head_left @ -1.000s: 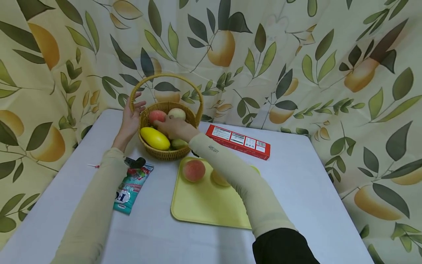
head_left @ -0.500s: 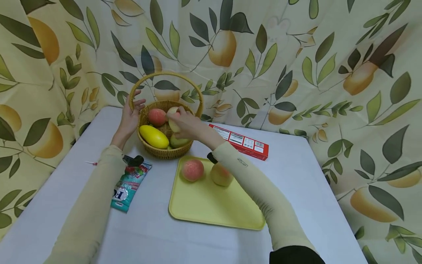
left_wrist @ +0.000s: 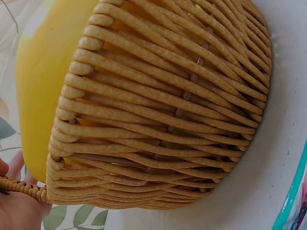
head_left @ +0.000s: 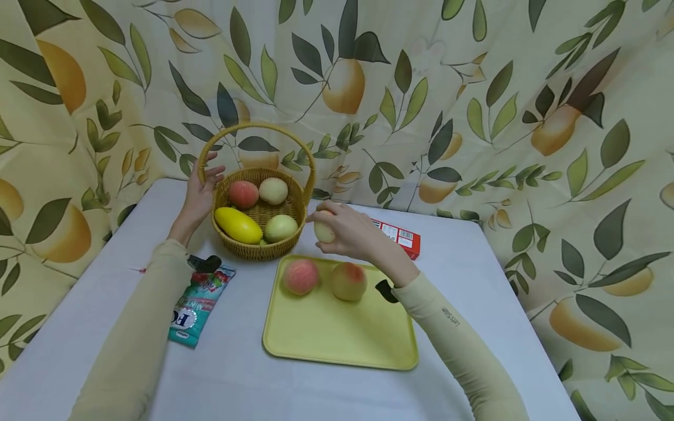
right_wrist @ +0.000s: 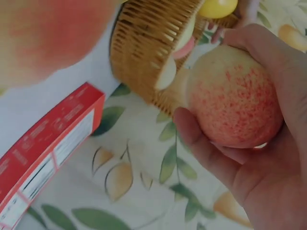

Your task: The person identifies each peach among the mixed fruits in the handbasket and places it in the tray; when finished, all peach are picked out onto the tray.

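Observation:
My right hand (head_left: pixel 347 231) grips a peach (right_wrist: pixel 235 98), pale with red speckles, in the air over the tray's back edge, right of the wicker basket (head_left: pixel 258 251). My left hand (head_left: pixel 199 196) holds the base of the basket's arched handle (head_left: pixel 258 125) on its left side. Inside the basket lie a pink peach (head_left: pixel 243 194), a pale peach (head_left: pixel 273 190), a yellow oblong fruit (head_left: pixel 238 225) and a pale green round fruit (head_left: pixel 281 228). On the yellow tray (head_left: pixel 337 342) sit a pink peach (head_left: pixel 301 276) and a yellowish peach with a red top (head_left: pixel 348 281).
A red box (head_left: pixel 413 242) lies behind the tray, partly hidden by my right hand. The teal packet (head_left: pixel 197 307) is beside my left forearm on the white tablecloth (head_left: pixel 221 380). Behind the table hangs a curtain (head_left: pixel 400 117) with a fruit-and-leaf print.
My right hand has lifted a peach out of the basket and carried it right and toward me. The left hand stays at the basket's handle.

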Demonstrator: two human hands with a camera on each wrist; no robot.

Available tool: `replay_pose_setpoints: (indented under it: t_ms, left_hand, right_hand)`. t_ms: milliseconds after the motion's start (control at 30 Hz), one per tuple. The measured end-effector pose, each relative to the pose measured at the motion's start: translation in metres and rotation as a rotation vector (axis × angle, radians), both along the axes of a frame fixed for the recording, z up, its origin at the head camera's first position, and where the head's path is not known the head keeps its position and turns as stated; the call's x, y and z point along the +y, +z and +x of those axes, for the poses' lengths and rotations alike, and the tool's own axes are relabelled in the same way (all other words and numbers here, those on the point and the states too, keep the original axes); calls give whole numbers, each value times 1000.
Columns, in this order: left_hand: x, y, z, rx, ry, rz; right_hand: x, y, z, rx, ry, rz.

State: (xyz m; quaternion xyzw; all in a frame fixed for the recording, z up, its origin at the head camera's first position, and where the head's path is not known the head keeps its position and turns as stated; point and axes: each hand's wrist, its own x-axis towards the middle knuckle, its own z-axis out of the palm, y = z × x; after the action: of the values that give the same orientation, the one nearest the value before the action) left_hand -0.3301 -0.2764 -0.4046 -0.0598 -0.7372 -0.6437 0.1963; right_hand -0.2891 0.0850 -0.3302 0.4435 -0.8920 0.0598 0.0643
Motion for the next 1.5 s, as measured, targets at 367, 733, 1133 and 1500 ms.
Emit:
replay_pose_setpoints:
  t_ms: [367,733,1133,1500]
  left_hand:
    - [-3,-4,2,-4,-6,-14]
    - [-1,0,-2,-18,5,-40]
    - [-5,2,0,-16,21,-14]
    - [-5,1,0,-39,16,-17]
  right_hand:
    - [68,-14,36,-60,-164,-71]
    - [125,-23,66,-156,-362,-44]
    - [146,-43,72,-213,-388,-166]
    - [143,-51,68,-320,-395,-68]
